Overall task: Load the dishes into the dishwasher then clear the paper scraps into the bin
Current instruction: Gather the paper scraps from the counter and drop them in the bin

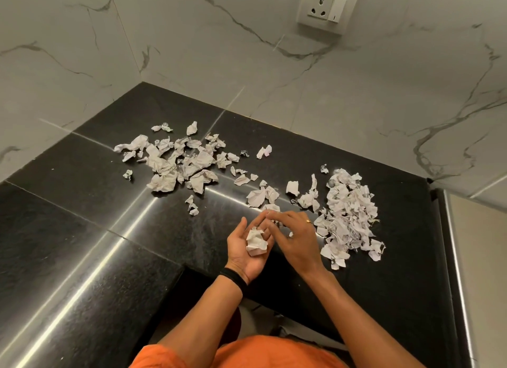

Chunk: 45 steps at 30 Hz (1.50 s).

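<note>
Hands together, crumpled white paper scraps in palm

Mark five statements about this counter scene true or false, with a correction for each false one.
1. A crumpled paper ball rests in the left hand. True.
2. The counter is white. False: it is black; the wall is the pale marble.
3. The right hand wears a ring. True.
4. All scraps lie in one pile. False: a loose cluster lies on the left and a denser pile on the right.
5. A plug sits in the wall socket. False: it is empty.
</note>
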Available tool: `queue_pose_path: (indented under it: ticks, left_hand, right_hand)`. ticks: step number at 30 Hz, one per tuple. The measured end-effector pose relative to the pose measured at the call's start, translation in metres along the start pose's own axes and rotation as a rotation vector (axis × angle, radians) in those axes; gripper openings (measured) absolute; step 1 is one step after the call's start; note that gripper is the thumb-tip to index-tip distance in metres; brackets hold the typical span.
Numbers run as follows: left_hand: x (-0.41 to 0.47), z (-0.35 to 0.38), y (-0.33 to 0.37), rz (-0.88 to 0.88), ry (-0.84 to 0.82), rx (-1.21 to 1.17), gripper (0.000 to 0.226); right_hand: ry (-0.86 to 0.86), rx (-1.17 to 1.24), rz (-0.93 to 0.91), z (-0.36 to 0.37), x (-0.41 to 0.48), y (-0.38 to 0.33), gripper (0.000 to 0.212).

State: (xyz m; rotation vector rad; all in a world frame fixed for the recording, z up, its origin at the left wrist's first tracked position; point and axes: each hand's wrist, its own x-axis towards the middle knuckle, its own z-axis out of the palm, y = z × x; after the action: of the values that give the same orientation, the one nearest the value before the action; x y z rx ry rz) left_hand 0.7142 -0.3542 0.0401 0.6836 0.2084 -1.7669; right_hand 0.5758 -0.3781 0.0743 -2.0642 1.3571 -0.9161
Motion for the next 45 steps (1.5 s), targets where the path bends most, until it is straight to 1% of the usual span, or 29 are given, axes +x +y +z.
queue_pose_path:
  ticks: [2,4,6,9,10,12,14,17,20,22,25,29,31,33,36,39,41,43,45]
  left_hand:
    - [0.000,0.001,-0.005,-0.023,-0.031,-0.008,0.059]
    - [-0.001,0.002,-0.007,-0.040,-0.055,-0.027,0.060]
    - [0.000,0.003,-0.007,-0.030,-0.066,-0.041,0.062]
    - [0.000,0.005,-0.006,-0.004,-0.049,-0.065,0.063]
    - [-0.001,0.005,-0.005,-0.003,-0.046,-0.082,0.063]
    - [-0.002,0.005,-0.005,0.001,-0.033,-0.087,0.064]
    - [-0.003,0.005,-0.006,0.009,-0.022,-0.078,0.064]
    - [-0.003,0.004,-0.007,0.029,-0.003,-0.058,0.065]
    - [-0.004,0.004,-0.008,0.050,0.012,-0.051,0.066]
    - [-0.005,0.005,-0.009,0.060,0.035,-0.043,0.066]
    - [-0.005,0.005,-0.011,0.069,0.061,-0.035,0.066]
    - [-0.003,0.010,-0.013,0.083,0.086,-0.032,0.066]
    - [-0.002,0.012,-0.015,0.084,0.090,-0.030,0.065]
    - [-0.002,0.015,-0.018,0.072,0.081,-0.020,0.066]
    - [0.000,0.018,-0.024,0.046,0.058,0.012,0.066]
    - [0.002,0.021,-0.029,0.000,0.016,0.043,0.061]
    - [0.001,0.022,-0.031,-0.003,0.005,0.044,0.058]
    - [0.001,0.023,-0.030,0.013,-0.008,0.021,0.059]
    - [0.002,0.023,-0.027,0.032,0.000,-0.023,0.060]
  right_hand:
    - [-0.065,-0.025,-0.048,0.003,0.000,-0.002,0.021]
    - [-0.101,-0.049,-0.073,0.004,-0.002,-0.002,0.030]
    - [-0.065,0.010,-0.047,-0.002,-0.003,-0.001,0.030]
    - [0.061,0.095,0.054,-0.014,0.000,0.013,0.017]
    - [0.076,0.102,0.105,-0.019,0.002,0.021,0.015]
    - [0.028,0.060,0.195,-0.026,0.003,0.040,0.017]
    - [-0.075,-0.039,0.222,-0.030,0.000,0.058,0.023]
    - [-0.193,-0.156,0.191,-0.028,-0.008,0.073,0.031]
    - [-0.210,-0.222,0.121,-0.020,-0.012,0.074,0.029]
    - [-0.206,-0.241,0.111,-0.018,-0.010,0.074,0.029]
    - [-0.177,-0.194,0.174,-0.022,-0.009,0.074,0.033]
    - [-0.075,-0.128,0.221,-0.036,-0.007,0.069,0.036]
    - [-0.001,-0.053,0.248,-0.042,-0.003,0.059,0.036]
    - [0.043,0.063,0.226,-0.045,0.001,0.045,0.035]
    - [-0.021,0.168,0.115,-0.039,0.002,0.020,0.033]
    - [-0.097,0.157,0.054,-0.029,0.000,0.009,0.028]
    - [-0.108,0.150,0.018,-0.029,-0.001,0.008,0.020]
    - [-0.068,0.165,0.042,-0.036,-0.002,0.010,0.018]
    - [-0.010,0.138,0.109,-0.045,-0.001,0.022,0.013]
